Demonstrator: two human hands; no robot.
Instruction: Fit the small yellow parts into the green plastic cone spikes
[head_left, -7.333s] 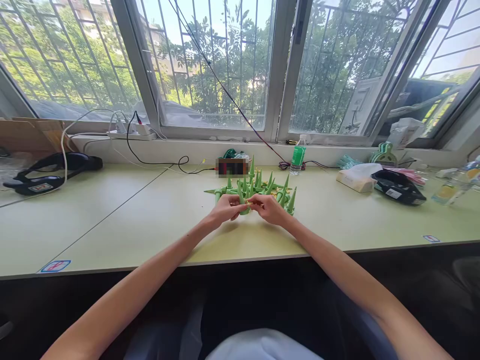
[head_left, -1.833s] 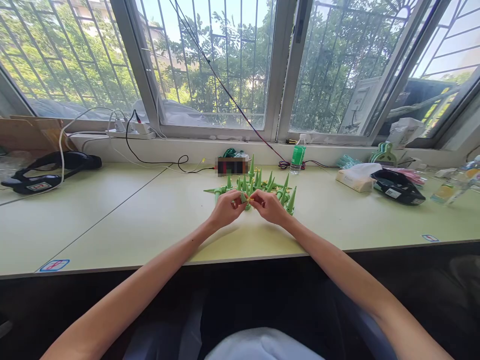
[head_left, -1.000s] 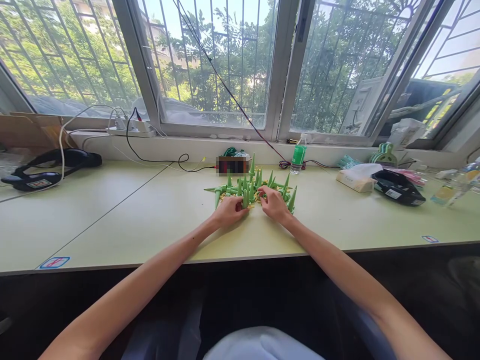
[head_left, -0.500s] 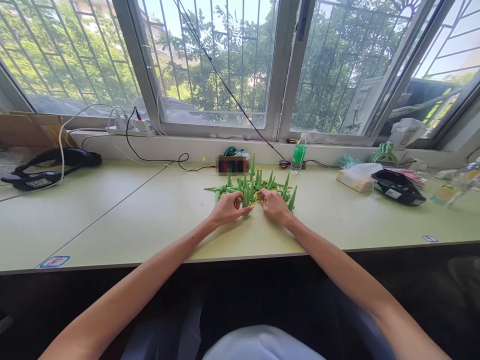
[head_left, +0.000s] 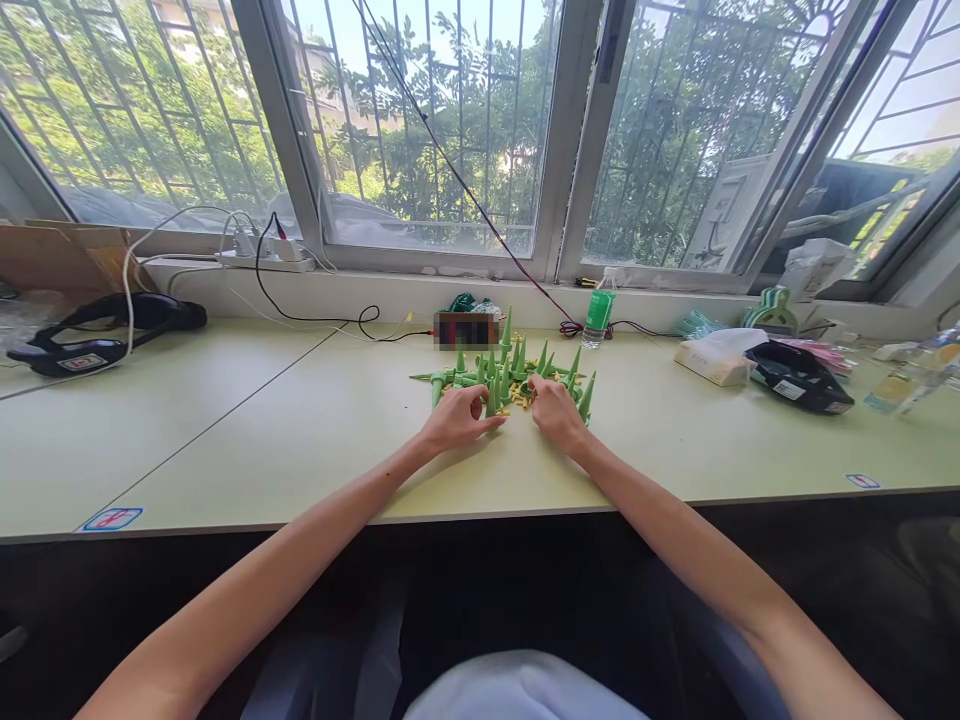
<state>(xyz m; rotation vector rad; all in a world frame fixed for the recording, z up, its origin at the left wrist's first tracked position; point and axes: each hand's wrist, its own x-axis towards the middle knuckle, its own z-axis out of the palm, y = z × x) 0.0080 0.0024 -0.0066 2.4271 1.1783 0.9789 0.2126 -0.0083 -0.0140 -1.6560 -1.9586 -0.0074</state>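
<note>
Where the two bare forearms meet at the centre of the frame, a cluster of small green plastic cone-shaped spikes stands and lies on the pale yellow-green tabletop, mixed with tiny yellow plastic pieces scattered among them. Most spikes point upward; a few lie flat with their long axis running left to right, tips toward the left of the frame.

The left hand rests at the lower left edge of the cluster, fingers loosely curled, thumb and fingertips touching an upright green spike at the pile's near edge. Whether it grips that spike or only touches it cannot be told. The right hand sits at the lower right edge, fingers bent down into the yellow pieces; whether it pinches anything is hidden. The pile lies just above both hands in the frame, and both are about equally near it.

Behind the cluster, toward the window, sits a small dark box, blurred. To its right stands a green plastic bottle. Further right lie a white tissue pack and a black pouch. At the left edge lies a black headset-like device, with a white power strip and cables on the sill. Barred windows showing green trees fill the upper frame.
</note>
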